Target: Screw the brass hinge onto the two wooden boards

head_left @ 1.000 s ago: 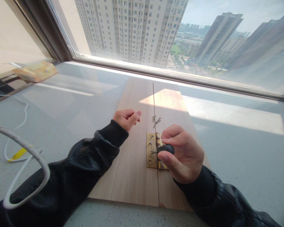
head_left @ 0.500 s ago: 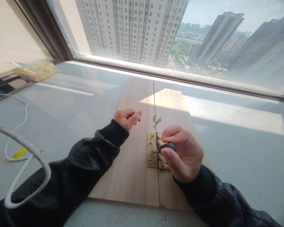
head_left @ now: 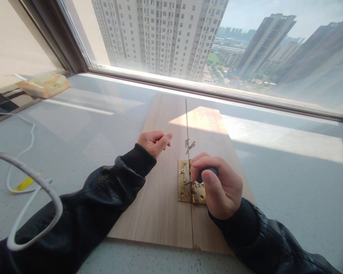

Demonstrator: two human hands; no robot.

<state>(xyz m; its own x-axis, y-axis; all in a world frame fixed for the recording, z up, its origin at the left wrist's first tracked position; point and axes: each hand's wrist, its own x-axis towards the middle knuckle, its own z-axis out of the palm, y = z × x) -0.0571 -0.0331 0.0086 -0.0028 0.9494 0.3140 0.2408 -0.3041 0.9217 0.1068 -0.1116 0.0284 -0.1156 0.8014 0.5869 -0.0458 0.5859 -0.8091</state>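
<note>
My right hand (head_left: 221, 186) is closed round the black handle of a short screwdriver (head_left: 208, 173). The tool leans over the hinge, its tip at a screw or hole on the left leaf. The worn brass hinge (head_left: 184, 190) lies flat across the seam of two wooden boards, its right leaf partly hidden by my hand. A cross-head screw (head_left: 183, 171) sits in the left leaf. My left hand (head_left: 155, 142) rests on the left wooden board (head_left: 154, 209), fingers curled shut, with nothing showing in it. Several loose screws (head_left: 190, 146) lie by the seam above the hinge.
The boards lie on a pale speckled sill (head_left: 297, 190) below a large window. A white cable (head_left: 57, 207) loops in front of my left sleeve, with a yellow tag (head_left: 25, 183) on another stretch. A soft tissue pack (head_left: 45, 85) stands at the far left.
My right hand has turned on the screwdriver, its fingers now wrapped further over the handle. More of the hinge's lower right leaf shows. The left hand stays in place.
</note>
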